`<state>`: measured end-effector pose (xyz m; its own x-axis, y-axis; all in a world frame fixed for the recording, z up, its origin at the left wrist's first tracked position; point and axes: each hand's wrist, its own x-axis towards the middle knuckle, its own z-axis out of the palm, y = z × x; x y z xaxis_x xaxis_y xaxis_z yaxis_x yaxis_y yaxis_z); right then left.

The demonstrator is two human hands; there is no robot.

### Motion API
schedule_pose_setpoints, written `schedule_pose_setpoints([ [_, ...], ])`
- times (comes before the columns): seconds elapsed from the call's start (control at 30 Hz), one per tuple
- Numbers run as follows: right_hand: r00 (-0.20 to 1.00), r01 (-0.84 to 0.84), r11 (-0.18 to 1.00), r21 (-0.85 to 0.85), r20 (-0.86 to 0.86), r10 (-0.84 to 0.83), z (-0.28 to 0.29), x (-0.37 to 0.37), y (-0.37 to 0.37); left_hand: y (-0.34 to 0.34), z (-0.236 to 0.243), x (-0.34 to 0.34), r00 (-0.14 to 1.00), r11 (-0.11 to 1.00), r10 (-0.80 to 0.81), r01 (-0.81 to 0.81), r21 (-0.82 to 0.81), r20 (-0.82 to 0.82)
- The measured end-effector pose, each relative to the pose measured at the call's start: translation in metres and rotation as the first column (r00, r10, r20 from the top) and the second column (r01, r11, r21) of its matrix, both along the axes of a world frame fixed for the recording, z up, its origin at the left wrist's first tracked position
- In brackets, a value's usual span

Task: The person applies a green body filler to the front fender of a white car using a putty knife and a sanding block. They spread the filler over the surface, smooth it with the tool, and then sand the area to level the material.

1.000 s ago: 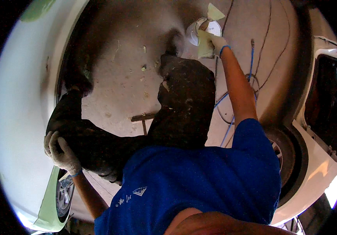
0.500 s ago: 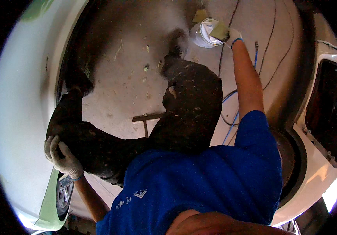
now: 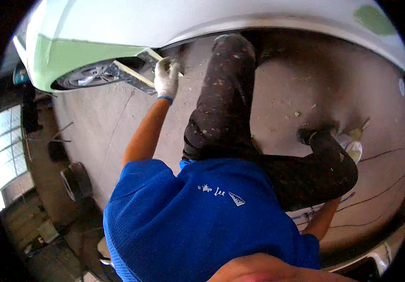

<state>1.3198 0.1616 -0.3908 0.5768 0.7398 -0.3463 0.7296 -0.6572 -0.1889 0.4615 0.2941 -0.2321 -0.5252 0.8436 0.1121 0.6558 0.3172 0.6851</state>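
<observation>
My left hand (image 3: 166, 80), in a pale knit glove with a blue cuff, reaches toward the car's wheel. Its fingers are curled at a low dark frame (image 3: 135, 76) with pale wooden-looking edges, perhaps a small stool. That frame stands or lies beside the wheel (image 3: 87, 76), under a light green panel area (image 3: 82, 52). My right forearm goes down behind my bent right knee, which hides the hand and anything in it. Past that knee, part of a white bucket (image 3: 354, 149) shows, with a yellowish flat piece (image 3: 363, 126) next to it.
A pale car body (image 3: 202, 14) with a dark lower edge curves across the far side. Dark cables (image 3: 374, 156) and a blue hose (image 3: 301, 216) lie on the floor at right. A dark roller-shaped object (image 3: 76, 181) sits at left, and small scraps dot the floor.
My view and body have turned left toward the wheel. My left hand has moved off my knee to the pale-edged frame. My right hand, formerly above the bucket with a yellowish tool, is now hidden.
</observation>
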Motion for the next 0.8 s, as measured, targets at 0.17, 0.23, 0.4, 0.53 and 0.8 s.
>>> schedule_pose_setpoints([
  [0.17, 0.963, 0.220, 0.972, 0.085, -0.180, -0.202, 0.052, -0.035, -0.007, -0.032, -0.109, -0.200, 0.869, 0.875, 0.480, -0.464, -0.136, 0.122],
  [0.23, 0.899, 0.362, 0.925, 0.115, -0.305, -0.314, 0.051, -0.052, -0.033, -0.014, -0.133, -0.259, 0.849, 0.883, 0.463, -0.468, -0.045, 0.256],
  [0.4, 0.768, 0.504, 0.857, 0.110, -0.511, -0.386, 0.099, -0.102, -0.001, -0.014, -0.160, -0.345, 0.880, 0.926, 0.376, -0.364, -0.097, 0.290],
  [0.53, 0.709, 0.606, 0.775, 0.177, -0.561, -0.426, 0.153, -0.116, -0.025, 0.058, -0.200, -0.299, 0.817, 0.914, 0.401, -0.324, -0.246, 0.415],
  [0.8, 0.968, 0.156, 0.841, 0.518, -0.250, -0.025, 0.271, -0.183, 0.045, 0.032, -0.193, -0.263, 0.999, 0.986, -0.042, 0.042, -0.160, 0.003],
])
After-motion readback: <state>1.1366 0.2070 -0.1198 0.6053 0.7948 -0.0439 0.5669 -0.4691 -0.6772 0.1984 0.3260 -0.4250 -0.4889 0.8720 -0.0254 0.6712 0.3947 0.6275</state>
